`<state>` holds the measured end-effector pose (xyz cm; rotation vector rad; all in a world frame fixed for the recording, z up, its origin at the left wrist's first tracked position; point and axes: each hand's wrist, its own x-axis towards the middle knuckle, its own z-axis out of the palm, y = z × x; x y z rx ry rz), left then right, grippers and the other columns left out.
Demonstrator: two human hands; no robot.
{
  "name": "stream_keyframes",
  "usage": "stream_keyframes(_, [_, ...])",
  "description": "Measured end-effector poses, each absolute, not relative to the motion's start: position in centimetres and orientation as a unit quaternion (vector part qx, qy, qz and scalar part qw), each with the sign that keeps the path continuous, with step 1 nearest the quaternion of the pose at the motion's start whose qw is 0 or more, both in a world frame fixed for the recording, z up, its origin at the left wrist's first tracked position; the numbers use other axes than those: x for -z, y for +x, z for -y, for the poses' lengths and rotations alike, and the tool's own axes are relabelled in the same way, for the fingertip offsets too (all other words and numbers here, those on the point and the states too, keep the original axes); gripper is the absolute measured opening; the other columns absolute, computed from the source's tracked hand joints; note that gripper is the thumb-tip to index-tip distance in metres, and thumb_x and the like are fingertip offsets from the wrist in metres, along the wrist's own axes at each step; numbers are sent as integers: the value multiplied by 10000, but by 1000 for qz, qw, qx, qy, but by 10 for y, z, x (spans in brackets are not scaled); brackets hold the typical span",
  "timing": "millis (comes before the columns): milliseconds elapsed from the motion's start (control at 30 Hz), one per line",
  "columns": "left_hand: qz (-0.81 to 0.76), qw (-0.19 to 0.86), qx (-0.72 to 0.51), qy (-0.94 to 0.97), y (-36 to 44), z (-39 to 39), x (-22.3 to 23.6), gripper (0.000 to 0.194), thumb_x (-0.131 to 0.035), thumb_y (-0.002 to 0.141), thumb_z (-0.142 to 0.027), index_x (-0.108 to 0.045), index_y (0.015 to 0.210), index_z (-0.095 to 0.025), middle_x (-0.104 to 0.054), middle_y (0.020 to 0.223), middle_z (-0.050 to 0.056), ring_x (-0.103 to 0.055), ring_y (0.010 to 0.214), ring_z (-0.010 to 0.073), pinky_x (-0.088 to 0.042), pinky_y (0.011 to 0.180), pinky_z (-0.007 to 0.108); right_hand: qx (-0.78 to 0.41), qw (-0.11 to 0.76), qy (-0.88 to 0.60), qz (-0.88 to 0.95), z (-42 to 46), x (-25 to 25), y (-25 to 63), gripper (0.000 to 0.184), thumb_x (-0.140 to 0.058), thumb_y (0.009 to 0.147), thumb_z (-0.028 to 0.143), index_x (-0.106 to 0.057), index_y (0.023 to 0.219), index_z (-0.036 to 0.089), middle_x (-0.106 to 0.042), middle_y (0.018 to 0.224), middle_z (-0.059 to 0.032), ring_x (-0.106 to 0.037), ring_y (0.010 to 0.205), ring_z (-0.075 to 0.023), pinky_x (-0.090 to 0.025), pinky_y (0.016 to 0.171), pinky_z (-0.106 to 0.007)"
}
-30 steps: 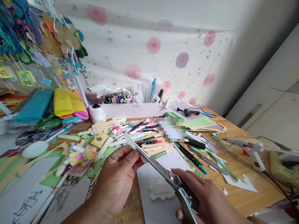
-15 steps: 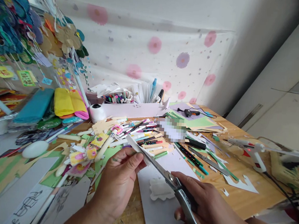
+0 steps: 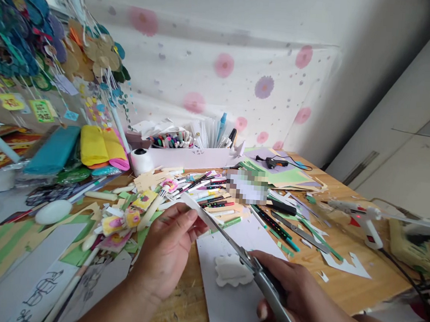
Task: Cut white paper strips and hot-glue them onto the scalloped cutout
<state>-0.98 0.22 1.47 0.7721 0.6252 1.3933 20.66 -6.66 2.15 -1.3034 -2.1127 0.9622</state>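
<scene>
1. Head camera, low centre: the left hand (image 3: 165, 251) has its thumb and fingers pinched together on a narrow piece of white paper (image 3: 188, 200), held raised above the table (image 3: 177, 304).
2. The paper is plain and pale, its far end slanting up and away past the fingertips; the fingers cover part of it, so its full outline cannot be told.
3. The right hand (image 3: 301, 292) is closed around the handles of the scissors (image 3: 244, 255), whose long, slim blades point toward the left hand and reach the paper.
4. These scissors have silvery metal blades, a round pivot and smooth grey handles with darker inner parts; the blades lie nearly together.
5. Beneath the scissors, a white wavy-edged piece (image 3: 233, 270) with a raised-looking middle rests on a flat white sheet (image 3: 225, 308).
6. Beyond the hands lie scattered pens (image 3: 212, 195) and paper scraps, with a long pale box (image 3: 189, 157) behind them.
7. On the right side, a white glue gun (image 3: 358, 212) shows a small red light.
</scene>
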Motion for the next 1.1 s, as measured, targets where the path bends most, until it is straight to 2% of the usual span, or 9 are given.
stream_keyframes(233, [-284,656,-615,332,-7,-2,-15,54,-660,787,-154,-676,738,-172,-656,723,-4,-601,755,142,-490,692,262,-348,237,-487,766,68,-21,209,515,-631,759,340,-546,1248,203,-683,856,-36,-605,689,-174,-522,591,-229])
stream_keyframes(367, [-288,659,-619,315,-7,-1,-16,46,-693,760,-149,-687,716,-161,-695,743,7,-599,698,117,-490,638,223,-329,244,-470,782,66,-22,209,602,-661,686,295,-514,1263,210,-658,1020,-77,-623,870,-234,-539,743,-302])
stream_keyframes(533, [-284,667,-619,303,-5,2,-19,37,-712,740,-147,-694,708,-153,-705,737,11,-610,709,124,-512,661,236,-299,229,-486,788,65,-19,209,623,-648,725,307,-455,1301,174,-594,1154,-123,-589,1020,-263,-498,884,-377])
stream_keyframes(767, [-284,664,-623,300,-6,1,-15,64,-697,756,-143,-681,694,-151,-693,714,4,-606,695,120,-514,660,240,-277,212,-505,790,66,-17,211,613,-652,745,310,-444,1309,184,-596,1148,-117,-591,1015,-266,-493,879,-384])
stream_keyframes(933, [-294,656,-631,292,-8,-4,-13,23,-680,779,-170,-685,763,-154,-703,767,16,-615,722,129,-517,690,263,-299,210,-498,786,66,-17,219,613,-664,754,286,-438,1322,233,-607,1156,-75,-602,984,-229,-502,822,-303])
stream_keyframes(1100, [-298,651,-626,308,-8,-5,-12,26,-683,779,-178,-682,774,-152,-707,787,23,-619,749,139,-513,705,270,-314,205,-495,784,66,-18,221,598,-665,773,309,-444,1324,239,-614,1148,-69,-603,972,-229,-499,809,-286])
